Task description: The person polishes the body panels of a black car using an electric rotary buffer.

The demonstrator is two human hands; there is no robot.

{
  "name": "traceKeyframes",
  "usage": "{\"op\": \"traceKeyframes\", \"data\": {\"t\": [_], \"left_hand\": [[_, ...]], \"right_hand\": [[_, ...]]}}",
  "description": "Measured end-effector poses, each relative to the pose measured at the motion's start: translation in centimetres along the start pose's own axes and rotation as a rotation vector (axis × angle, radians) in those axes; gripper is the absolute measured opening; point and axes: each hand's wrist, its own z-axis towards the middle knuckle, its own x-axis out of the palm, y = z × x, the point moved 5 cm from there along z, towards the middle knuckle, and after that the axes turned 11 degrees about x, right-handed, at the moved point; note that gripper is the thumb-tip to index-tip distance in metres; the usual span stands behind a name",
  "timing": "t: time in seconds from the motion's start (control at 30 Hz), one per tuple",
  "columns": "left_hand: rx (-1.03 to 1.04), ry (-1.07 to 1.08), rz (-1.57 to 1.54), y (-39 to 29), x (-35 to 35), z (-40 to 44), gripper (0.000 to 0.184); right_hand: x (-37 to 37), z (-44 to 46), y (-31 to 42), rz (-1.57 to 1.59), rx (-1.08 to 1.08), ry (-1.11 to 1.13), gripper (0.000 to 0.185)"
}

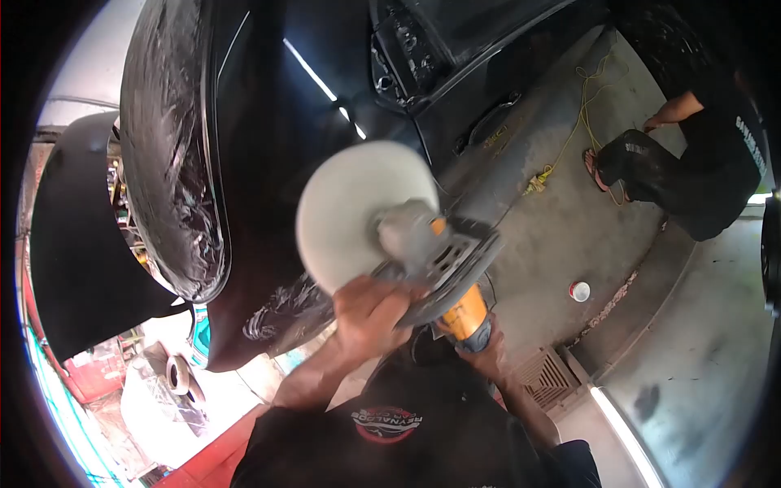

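A rotary polisher (pixel 466 315) with a yellow-orange body is held in front of my chest, its round white pad (pixel 346 203) up against or just over the black car panel (pixel 260 187). I cannot tell whether pad and panel touch. My left hand (pixel 370 313) is closed around the dark front handle, near the grey gear head (pixel 411 236). At the rear end of the body, my right hand (pixel 486 358) is wrapped round the tool, its fingers partly hidden. Whitish smears (pixel 281 309) mark the panel's lower part, left of the pad.
Plastic film covers the wheel (pixel 171 146) at left. A person in dark clothes (pixel 700 154) crouches at right, one hand near the knee. A yellow cord (pixel 584 102) with a plug (pixel 537 182) lies on the concrete floor. Further down are a can (pixel 579 291) and a drain grate (pixel 547 378).
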Motion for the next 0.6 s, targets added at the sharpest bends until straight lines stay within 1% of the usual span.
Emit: {"op": "traceKeyframes", "data": {"t": [0.03,0.1,0.13,0.23,0.27,0.3,0.33,0.37,0.4,0.47,0.5,0.53,0.6], "left_hand": [[0.012,-0.065,-0.004,0.7,1.2,0.4,0.027],[0.051,-0.067,-0.084,1.6,2.7,2.1,0.019],[0.047,-0.061,-0.096,1.8,3.1,2.2,0.018],[0.017,-0.047,-0.103,1.8,3.3,0.9,0.018],[-0.001,-0.047,-0.087,1.3,2.4,-0.3,0.018],[-0.017,-0.042,-0.075,0.5,1.5,-1.6,0.019],[-0.023,-0.069,-0.009,-0.6,0.6,-3.2,0.02],[-0.019,-0.053,0.06,-1.4,0.0,-5.1,0.02],[-0.019,-0.037,0.129,-2.1,-0.6,-6.7,0.02],[-0.01,0.026,0.139,-2.5,-1.2,-8.7,0.02],[-0.011,0.053,0.144,-2.6,-1.3,-9.1,0.02],[-0.093,-0.019,0.117,-2.7,-1.9,-7.3,0.021],[-0.06,-0.03,0.047,-1.7,-1.1,-5.7,0.021]], "right_hand": [[-0.3,0.3,0.1,0.006,0.021,-0.028,0.084],[-1.0,0.6,-0.1,0.025,0.064,-0.083,0.082],[-1.4,0.8,0.0,0.008,0.052,-0.126,0.081],[-1.4,1.1,-1.5,0.094,0.035,-0.066,0.089],[-1.2,0.7,-1.6,0.033,0.012,-0.046,0.084],[-0.7,0.1,-2.1,0.0,0.026,0.009,0.085],[-0.2,-0.4,-2.7,-0.031,0.037,0.058,0.085],[0.3,-0.6,-3.2,-0.058,0.042,0.102,0.086],[1.0,-1.0,-3.5,-0.09,-0.021,0.118,0.088],[2.1,-1.4,-3.5,-0.081,-0.064,0.119,0.088],[2.4,-1.5,-3.3,-0.082,-0.085,0.123,0.088],[2.3,-1.4,-3.3,-0.068,-0.042,0.141,0.088],[1.2,-0.9,-2.5,-0.052,-0.083,0.068,0.087]]}}
